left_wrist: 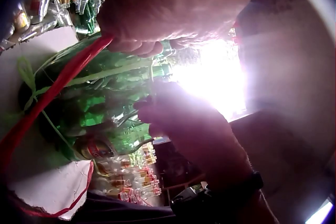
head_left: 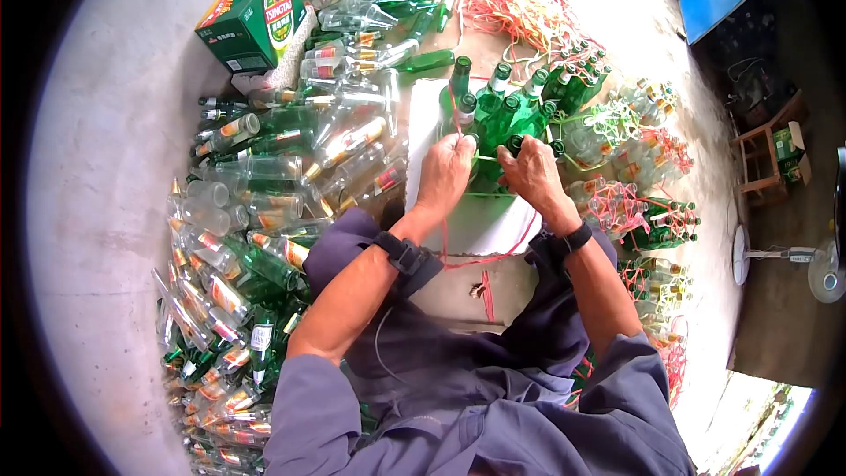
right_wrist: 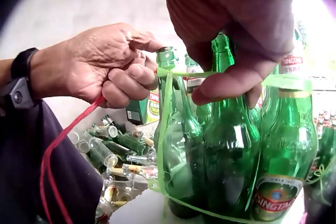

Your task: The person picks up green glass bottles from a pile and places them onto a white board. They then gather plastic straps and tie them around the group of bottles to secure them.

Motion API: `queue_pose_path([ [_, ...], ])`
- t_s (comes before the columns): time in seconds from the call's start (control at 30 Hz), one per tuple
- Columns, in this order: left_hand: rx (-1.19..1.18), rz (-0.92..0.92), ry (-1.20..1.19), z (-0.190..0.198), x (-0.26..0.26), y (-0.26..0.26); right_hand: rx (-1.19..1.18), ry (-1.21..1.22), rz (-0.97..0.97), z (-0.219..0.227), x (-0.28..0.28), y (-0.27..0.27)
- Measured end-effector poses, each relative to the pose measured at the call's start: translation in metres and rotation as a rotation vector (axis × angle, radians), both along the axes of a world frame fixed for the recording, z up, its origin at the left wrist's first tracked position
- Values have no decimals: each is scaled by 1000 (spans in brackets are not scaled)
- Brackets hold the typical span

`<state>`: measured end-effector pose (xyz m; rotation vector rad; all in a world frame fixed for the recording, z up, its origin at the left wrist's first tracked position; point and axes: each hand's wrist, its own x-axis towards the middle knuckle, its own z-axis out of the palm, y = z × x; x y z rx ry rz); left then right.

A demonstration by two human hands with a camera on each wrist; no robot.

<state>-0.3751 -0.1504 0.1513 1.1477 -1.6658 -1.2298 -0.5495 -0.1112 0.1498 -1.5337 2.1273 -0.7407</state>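
A bundle of upright green glass bottles stands on a white board between the knees. Pale green plastic strapping circles the bottles low down and again at their necks. My left hand grips a red plastic string, with its fingertips right at the neck of the near left bottle. The string's tail hangs down over the board. My right hand pinches the green strapping beside the neck of a near bottle; its thumb lies across the band in the right wrist view.
Loose clear and green bottles lie heaped along the left. Tied bundles of bottles line the right side. A tangle of red and pale strapping lies at the back. A green beer carton sits back left; a fan is far right.
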Motion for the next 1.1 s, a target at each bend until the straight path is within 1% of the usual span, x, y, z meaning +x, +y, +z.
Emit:
queue_pose_path([
  [0.07, -25, 9, 2, 3, -1, 0, 68, 122, 179, 19, 0, -1],
  [0.1, -11, 10, 4, 5, 0, 0, -25, 109, 224, 18, -2, 0],
  [0.13, 3, 11, 6, 6, 0, 1, -22, 107, 222, 23, 1, 1],
  [0.17, 4, 10, 6, 3, -1, 0, 66, -19, 160, 36, 5, 2],
  [0.2, -59, 17, -4, 1, -1, -1, 152, -144, 98, 46, 7, 2],
  [0.23, -122, 24, -15, 1, -2, -1, 150, -159, 116, 49, 7, 3],
  [0.37, -115, 67, 27, 1, -4, 2, 158, -149, 186, 55, 4, 1],
  [0.43, -115, 75, 19, 1, -4, 2, 217, -254, 209, 58, 1, -2],
  [0.47, -113, 75, 17, 0, -3, 1, 219, -256, 209, 55, 0, -4],
  [0.53, -49, 27, -9, 1, -3, -1, 144, -179, 263, 50, -2, -5],
  [0.6, -36, 25, -11, 3, -3, -1, 133, -187, 276, 51, -5, -5],
  [0.67, -26, 24, -13, 1, -3, -1, 242, -163, 276, 59, -4, -4],
  [0.73, -119, 55, -14, 1, -5, 0, 273, -158, 287, 62, -4, -4],
  [0.77, -119, 56, -13, 2, -4, 0, 304, -154, 298, 63, -4, -4],
  [0.8, -107, 53, -17, 4, -4, 1, 303, -152, 300, 60, -4, -2],
  [0.87, -105, 53, -14, 7, -3, 2, 206, -200, 286, 51, -5, 1],
  [0.9, -90, 49, -26, 8, -2, 2, 241, -156, 281, 46, -8, 0],
  [0.93, -76, 46, -36, 8, -2, 3, 237, -148, 283, 54, -6, 2],
  [1.0, -46, 44, -24, 13, -2, 5, 306, -121, 283, 76, -2, 7],
  [1.03, -37, 52, 10, 12, -3, 6, 297, -203, 261, 80, -5, 8],
  [1.07, -27, 60, 44, 10, -4, 6, 264, -196, 196, 85, -6, 7],
  [1.1, -27, 63, 47, 9, -4, 5, 181, -110, 213, 87, -10, 2],
])
